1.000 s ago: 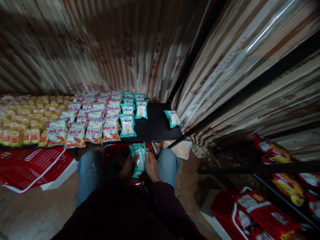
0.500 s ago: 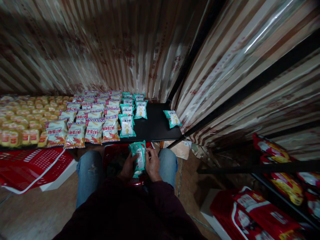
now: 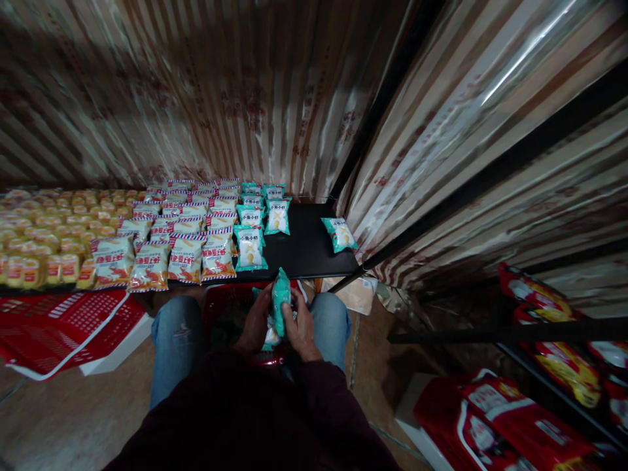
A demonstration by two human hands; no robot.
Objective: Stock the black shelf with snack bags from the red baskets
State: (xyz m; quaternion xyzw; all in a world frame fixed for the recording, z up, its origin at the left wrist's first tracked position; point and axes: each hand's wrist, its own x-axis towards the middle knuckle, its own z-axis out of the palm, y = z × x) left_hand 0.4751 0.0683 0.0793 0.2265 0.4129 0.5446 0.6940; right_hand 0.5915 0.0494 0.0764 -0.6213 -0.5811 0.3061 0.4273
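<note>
A teal snack bag (image 3: 281, 302) is turned edge-on between my hands, above a red basket (image 3: 216, 297) that stands between my knees. My right hand (image 3: 300, 327) grips the bag, thumb across its near side. On its other side my left hand (image 3: 255, 322) is closed against it, with the fingertips partly hidden. Further teal bags lie in the dark basket below. On the black shelf (image 3: 304, 245) ahead, matching teal bags (image 3: 250, 248) stand in two columns. One more teal bag (image 3: 339, 234) lies apart at the shelf's right end.
White-and-orange snack bags (image 3: 184, 258) and yellow packaged cakes (image 3: 34, 242) fill the shelf's left side. A red basket (image 3: 53, 327) stands at left on the floor. Black metal bars (image 3: 441, 190) slant across the right, near red packages (image 3: 530, 418) and a striped curtain (image 3: 220, 98).
The teal bag in my hands has been turned from showing its printed face to edge-on. My right thumb now lies across it. The shelf rows look the same.
</note>
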